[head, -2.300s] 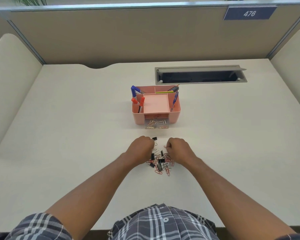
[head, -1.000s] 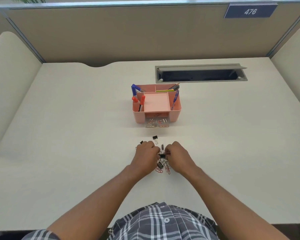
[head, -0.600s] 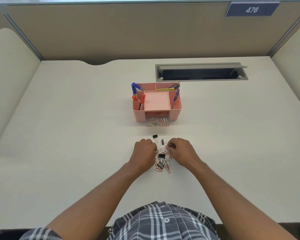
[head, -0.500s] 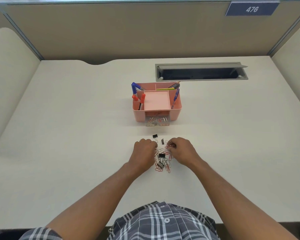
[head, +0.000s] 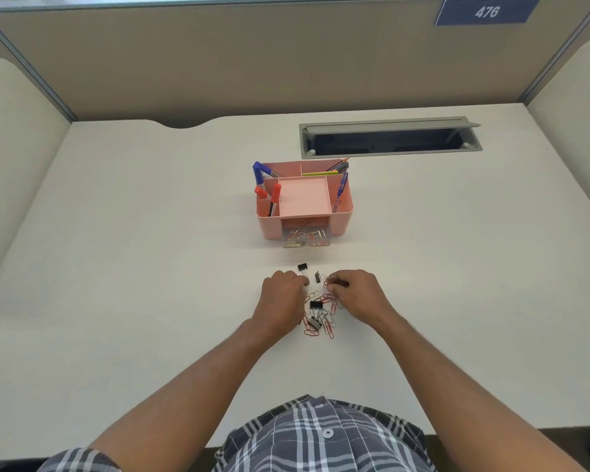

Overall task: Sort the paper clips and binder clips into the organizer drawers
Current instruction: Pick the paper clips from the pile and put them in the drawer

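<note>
A pink organizer [head: 342,218] stands mid-desk, its clear drawer [head: 305,236] pulled out with several coloured paper clips inside. A loose pile of paper clips [head: 323,320] and black binder clips lies in front of me. Two small binder clips [head: 302,266] sit apart just beyond the pile. My left hand [head: 282,298] rests curled at the pile's left edge; what it holds is hidden. My right hand [head: 358,292] pinches red paper clips [head: 328,283] at the pile's far right.
Blue and red markers [head: 263,180] and pens stand in the organizer's side compartments. A grey cable tray [head: 389,139] is open at the desk's back right. Beige partition walls enclose the desk on three sides.
Both hands shifted slightly away from me across the pile. My right hand has gathered red paper clips at its fingertips. Two binder clips now lie uncovered beyond the pile.
</note>
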{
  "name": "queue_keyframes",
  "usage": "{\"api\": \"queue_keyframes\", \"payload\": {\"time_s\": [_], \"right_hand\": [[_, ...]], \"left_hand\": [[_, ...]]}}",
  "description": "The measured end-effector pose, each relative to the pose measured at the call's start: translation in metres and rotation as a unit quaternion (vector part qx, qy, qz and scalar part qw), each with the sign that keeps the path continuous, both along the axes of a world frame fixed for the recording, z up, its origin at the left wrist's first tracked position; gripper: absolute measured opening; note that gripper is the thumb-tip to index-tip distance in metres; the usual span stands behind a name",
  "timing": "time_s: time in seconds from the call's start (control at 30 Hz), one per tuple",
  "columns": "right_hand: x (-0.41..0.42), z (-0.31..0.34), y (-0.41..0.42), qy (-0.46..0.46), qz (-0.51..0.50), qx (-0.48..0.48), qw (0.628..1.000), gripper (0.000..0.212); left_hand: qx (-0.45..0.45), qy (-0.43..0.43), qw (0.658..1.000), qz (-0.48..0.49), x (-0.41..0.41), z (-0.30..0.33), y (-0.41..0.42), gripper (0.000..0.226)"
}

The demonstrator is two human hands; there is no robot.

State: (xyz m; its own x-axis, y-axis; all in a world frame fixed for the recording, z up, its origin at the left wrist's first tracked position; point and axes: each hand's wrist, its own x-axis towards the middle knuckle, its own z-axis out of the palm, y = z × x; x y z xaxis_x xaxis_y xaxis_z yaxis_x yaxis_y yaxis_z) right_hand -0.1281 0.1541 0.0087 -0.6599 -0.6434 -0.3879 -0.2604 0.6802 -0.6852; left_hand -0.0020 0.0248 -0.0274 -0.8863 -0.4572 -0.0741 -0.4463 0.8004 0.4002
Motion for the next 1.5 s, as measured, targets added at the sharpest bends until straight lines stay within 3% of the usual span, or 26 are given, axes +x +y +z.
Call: {"api": "queue_keyframes", "payload": {"time_s": [0.17, 0.3, 0.47, 0.6, 0.77, 0.83, 0.93, 1.03, 1.27, 1.5], "right_hand": [[-0.006, 0.022, -0.011, -0.005, -0.021, -0.072, 0.997, 0.012], [-0.017, 0.049, -0.036, 0.063, -0.015, -0.117, 0.991, 0.014], [-0.028, 0.061, -0.068, 0.156, 0.045, -0.090, 0.983, 0.018], [-0.031, 0.063, -0.075, 0.160, 0.055, -0.075, 0.983, 0.019], [-0.027, 0.060, -0.048, 0.130, -0.002, -0.134, 0.982, 0.021], [-0.021, 0.050, -0.032, 0.117, -0.005, -0.109, 0.987, 0.018], [-0.015, 0.024, -0.011, 0.101, 0.034, 0.032, 0.994, 0.024], [-0.001, 0.000, 0.004, 0.099, 0.111, 0.151, 0.977, 0.038], [0.023, -0.021, 0.004, 0.151, 0.126, 0.089, 0.976, 0.017], [0.017, -0.019, -0.001, 0.153, 0.133, 0.096, 0.974, 0.021]], "left_hand": [[-0.014, 0.002, 1.000, -0.012, 0.002, -0.002, 0.001, 0.021], [-0.008, 0.009, 1.000, -0.010, 0.004, -0.004, 0.002, 0.020], [0.001, 0.008, 1.000, -0.008, 0.003, -0.004, 0.002, 0.021], [0.006, 0.012, 1.000, -0.007, 0.005, -0.004, 0.001, 0.022], [0.006, 0.001, 1.000, -0.015, 0.009, -0.005, -0.001, 0.023], [0.009, -0.005, 1.000, -0.017, 0.009, -0.004, -0.001, 0.023], [0.013, -0.018, 1.000, -0.012, 0.008, -0.003, -0.001, 0.026], [0.014, -0.030, 0.999, -0.013, 0.007, -0.002, 0.000, 0.030], [0.029, -0.019, 0.999, -0.002, 0.009, -0.001, 0.000, 0.034], [0.057, 0.019, 0.997, 0.044, 0.011, -0.001, -0.003, 0.034]]}}
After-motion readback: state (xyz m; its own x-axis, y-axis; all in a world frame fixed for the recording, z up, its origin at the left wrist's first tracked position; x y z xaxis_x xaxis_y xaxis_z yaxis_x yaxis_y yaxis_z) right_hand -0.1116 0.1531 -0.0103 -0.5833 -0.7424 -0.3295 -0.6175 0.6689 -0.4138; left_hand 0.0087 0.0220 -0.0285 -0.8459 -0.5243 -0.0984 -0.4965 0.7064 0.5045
